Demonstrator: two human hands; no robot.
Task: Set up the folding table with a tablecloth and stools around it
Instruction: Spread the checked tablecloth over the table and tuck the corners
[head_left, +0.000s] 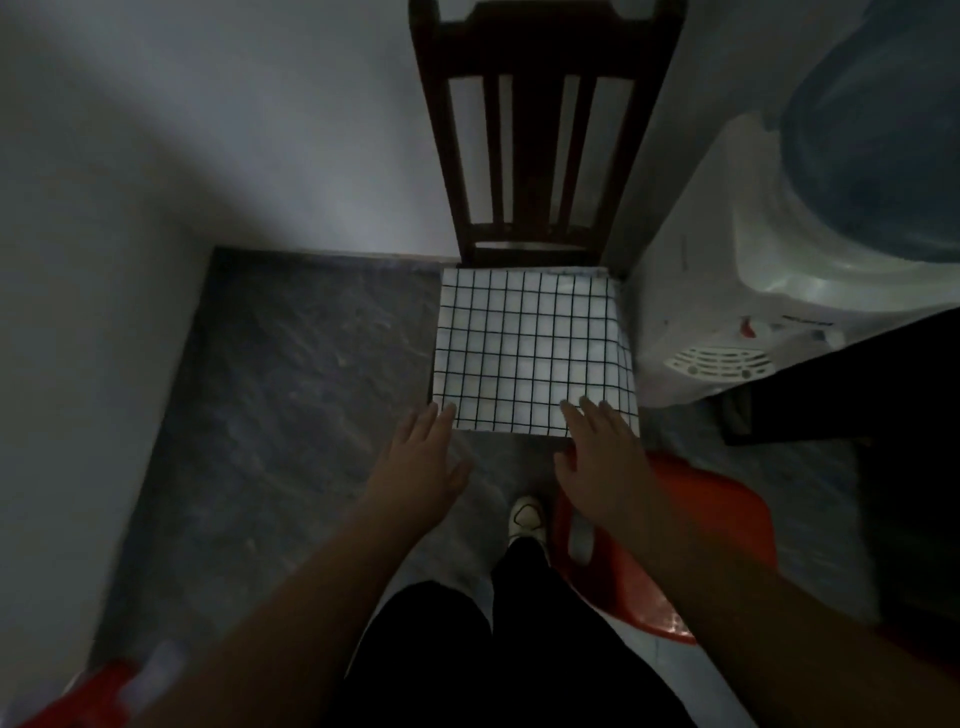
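Note:
A folded white tablecloth (530, 348) with a black grid pattern lies flat on the seat of a dark wooden chair (540, 130) against the wall. My left hand (421, 457) is open, its fingertips at the cloth's near left corner. My right hand (602, 457) is open too, fingers spread and resting on the cloth's near right corner. A red plastic stool (717, 530) stands on the floor just below my right arm. A second red stool (98, 696) shows at the bottom left corner, blurred.
A white water dispenser (727, 322) with a blue bottle (883, 130) stands right of the chair. A dark object (857, 384) juts in from the right edge. Grey marbled floor (291, 405) spreads to the left. My shoe (527, 519) is below the chair.

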